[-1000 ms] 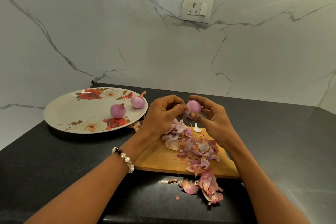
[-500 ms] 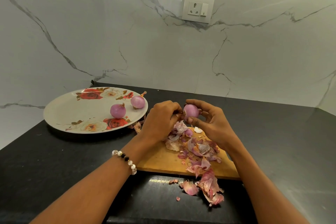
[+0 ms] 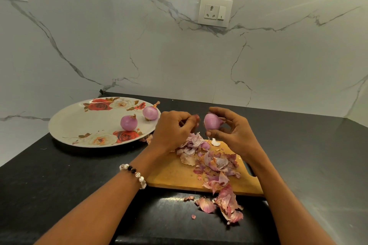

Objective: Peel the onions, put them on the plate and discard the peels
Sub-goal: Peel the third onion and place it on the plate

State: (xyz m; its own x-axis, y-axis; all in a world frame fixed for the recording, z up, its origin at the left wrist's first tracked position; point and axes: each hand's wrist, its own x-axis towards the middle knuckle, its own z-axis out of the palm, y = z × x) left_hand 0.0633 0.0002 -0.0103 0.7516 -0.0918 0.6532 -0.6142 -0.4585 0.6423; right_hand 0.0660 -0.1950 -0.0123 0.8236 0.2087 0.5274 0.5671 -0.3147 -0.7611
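- On the plate (image 3: 65, 125), far left, two peeled onions (image 3: 129, 123) rest.
- Right hand (image 3: 235, 133) grips a third onion (image 3: 212, 121); left hand (image 3: 173, 131) pinches a skin scrap (image 3: 197, 118).
- Peels (image 3: 217, 167) litter the board (image 3: 173, 173), undiscarded.

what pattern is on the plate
White plate with red and cream roses and brown leaves around its rim, seen in the head view.

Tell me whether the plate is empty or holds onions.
Holds onions: two peeled onions sit on the plate, near its right side.
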